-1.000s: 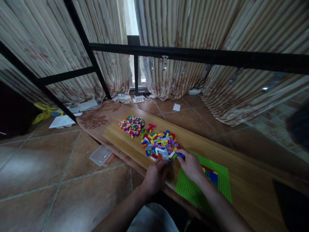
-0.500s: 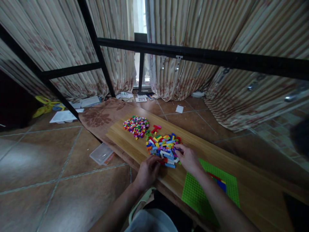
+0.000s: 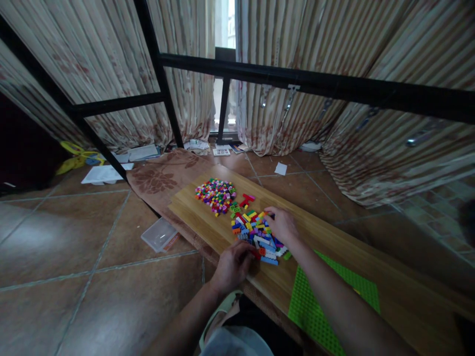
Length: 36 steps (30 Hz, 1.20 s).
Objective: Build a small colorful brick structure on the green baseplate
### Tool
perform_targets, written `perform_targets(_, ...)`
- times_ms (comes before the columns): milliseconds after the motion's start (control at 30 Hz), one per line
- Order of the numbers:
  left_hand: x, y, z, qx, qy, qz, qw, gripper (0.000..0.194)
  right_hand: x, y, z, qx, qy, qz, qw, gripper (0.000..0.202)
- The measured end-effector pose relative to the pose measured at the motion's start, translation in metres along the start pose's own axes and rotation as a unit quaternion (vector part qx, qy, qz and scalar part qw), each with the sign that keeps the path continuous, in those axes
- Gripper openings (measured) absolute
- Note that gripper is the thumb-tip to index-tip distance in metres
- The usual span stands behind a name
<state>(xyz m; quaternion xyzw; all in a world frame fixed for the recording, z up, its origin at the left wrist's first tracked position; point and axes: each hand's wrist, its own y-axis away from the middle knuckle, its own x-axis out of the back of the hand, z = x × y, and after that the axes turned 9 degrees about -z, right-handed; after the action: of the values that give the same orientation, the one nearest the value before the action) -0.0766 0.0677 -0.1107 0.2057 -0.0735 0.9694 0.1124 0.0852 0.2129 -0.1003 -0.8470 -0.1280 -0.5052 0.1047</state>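
A loose pile of mixed toy building bricks [image 3: 256, 228] lies on the wooden tabletop [image 3: 196, 213]. At the pile's near edge, my left hand [image 3: 234, 264] is closed, with a red brick [image 3: 256, 253] showing at its fingertips. Over the pile's right side reaches my right hand [image 3: 282, 226]. Its fingers are bent and a little apart, touching bricks at the far right edge; the hand and wrist cover part of the pile. A green studded baseplate [image 3: 311, 301] lies under my right forearm, which hides most of what is built on it.
Farther left is a heap of tiny bricks [image 3: 215, 194], with a few red pieces [image 3: 246, 200] and green pieces [image 3: 235, 208] beside it. A clear plastic box [image 3: 159, 235] sits on the tiled floor. A black metal rail [image 3: 260, 70] runs before the curtains [image 3: 282, 39].
My right hand has moved toward the pile's far side. My left hand stays at the near edge with the red brick. The view has shifted slightly, so things appear farther right.
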Motion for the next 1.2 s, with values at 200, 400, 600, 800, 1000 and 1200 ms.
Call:
perform_targets(200, 0.001, -0.001, -0.001, 0.013, 0.008, 0.000, 1.000, 0.021, 0.008, 0.022, 0.023, -0.038, -0.198, 0.024, 0.979, 0.030)
perform_targets(400, -0.001, -0.002, -0.003, 0.036, 0.021, 0.016, 0.999, 0.019, 0.014, 0.060, 0.016, -0.087, -0.440, -0.001, 0.894, 0.043)
perform_targets(600, -0.003, -0.001, 0.019, 0.071, 0.089, 0.026, 0.993, 0.030, 0.012, 0.094, -0.008, -0.076, -0.456, 0.024, 0.886, 0.036)
perform_targets(800, -0.018, 0.012, 0.040, 0.104, 0.217, -0.035, 0.970, 0.034, -0.004, 0.146, -0.041, 0.005, -0.319, 0.006, 0.948, 0.026)
perform_targets(1000, -0.043, 0.033, 0.034, 0.176, 0.218, -0.082, 0.956, 0.031, -0.017, 0.182, -0.038, -0.008, -0.288, -0.033, 0.957, 0.026)
perform_targets(1200, -0.055, 0.027, 0.027, 0.182, 0.230, -0.047, 0.955, 0.027, -0.032, 0.182, -0.030, -0.133, -0.373, 0.026, 0.918, 0.029)
